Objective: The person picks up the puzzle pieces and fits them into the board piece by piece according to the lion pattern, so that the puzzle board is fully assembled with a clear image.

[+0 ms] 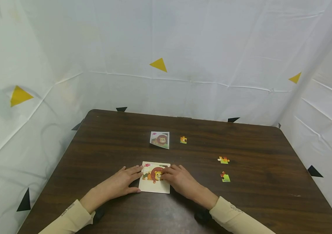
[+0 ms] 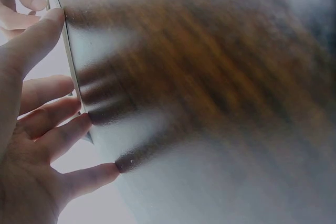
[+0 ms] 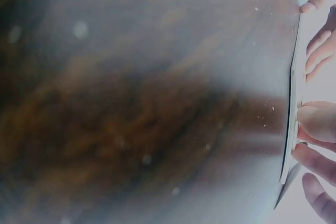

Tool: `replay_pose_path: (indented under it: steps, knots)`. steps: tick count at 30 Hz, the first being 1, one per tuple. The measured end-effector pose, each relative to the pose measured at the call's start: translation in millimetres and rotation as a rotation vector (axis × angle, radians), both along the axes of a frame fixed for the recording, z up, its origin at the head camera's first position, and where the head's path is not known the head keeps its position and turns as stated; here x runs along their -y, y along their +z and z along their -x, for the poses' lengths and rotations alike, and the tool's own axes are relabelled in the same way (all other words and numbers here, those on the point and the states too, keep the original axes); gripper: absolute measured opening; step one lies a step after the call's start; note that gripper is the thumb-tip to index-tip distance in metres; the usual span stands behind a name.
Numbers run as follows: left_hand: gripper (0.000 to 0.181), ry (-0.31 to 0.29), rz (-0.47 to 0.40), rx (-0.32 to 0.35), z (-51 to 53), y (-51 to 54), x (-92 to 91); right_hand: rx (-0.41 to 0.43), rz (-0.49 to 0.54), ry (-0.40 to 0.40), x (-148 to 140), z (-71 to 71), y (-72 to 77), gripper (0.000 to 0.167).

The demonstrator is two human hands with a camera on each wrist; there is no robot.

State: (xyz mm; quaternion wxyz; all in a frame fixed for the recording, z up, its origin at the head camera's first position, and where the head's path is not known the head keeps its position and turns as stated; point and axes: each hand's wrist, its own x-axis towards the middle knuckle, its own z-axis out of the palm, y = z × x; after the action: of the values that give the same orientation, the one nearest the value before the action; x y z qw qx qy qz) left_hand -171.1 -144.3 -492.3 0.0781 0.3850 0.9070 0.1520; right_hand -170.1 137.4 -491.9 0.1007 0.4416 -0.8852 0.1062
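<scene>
A pale square puzzle board [image 1: 154,187] lies on the table with lion picture pieces [image 1: 155,174] in its upper part and bare surface along its near side. My left hand [image 1: 122,182] rests at the board's left edge with spread, extended fingers, and the left wrist view shows the fingertips [image 2: 79,121] along that edge. My right hand [image 1: 183,182] reaches over the board's right side, thumb and fingers bent together at the lion's face. They pinch a puzzle piece there, mostly hidden by the fingers. In the right wrist view its fingers [image 3: 315,161] meet the board edge.
Behind the board lies a lion picture card [image 1: 160,139] with a lifted near edge. Loose puzzle pieces lie beside the card [image 1: 183,140] and to the right, an orange-green piece [image 1: 223,160] and a red-green piece [image 1: 225,177]. White sheeting [image 1: 198,48] surrounds the dark wooden table [image 1: 259,195].
</scene>
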Motion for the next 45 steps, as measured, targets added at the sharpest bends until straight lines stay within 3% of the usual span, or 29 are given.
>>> replay_pose_path:
  steps: [31, 38, 45]
  knots:
    - [0.062, -0.008, -0.014, -0.01, -1.1, -2.2, 1.4, -0.063, -0.134, 0.011, 3.8, -5.9, 2.9, 0.024]
    - [0.062, -0.007, -0.012, -0.009, -1.0, -1.6, 1.1, -0.042, -0.128, 0.009, 3.0, -8.0, 4.4, 0.026]
    - [0.062, -0.008, -0.019, -0.024, -1.5, -1.2, 0.9, -0.074, -0.128, -0.005, 4.8, -7.1, 2.0, 0.023]
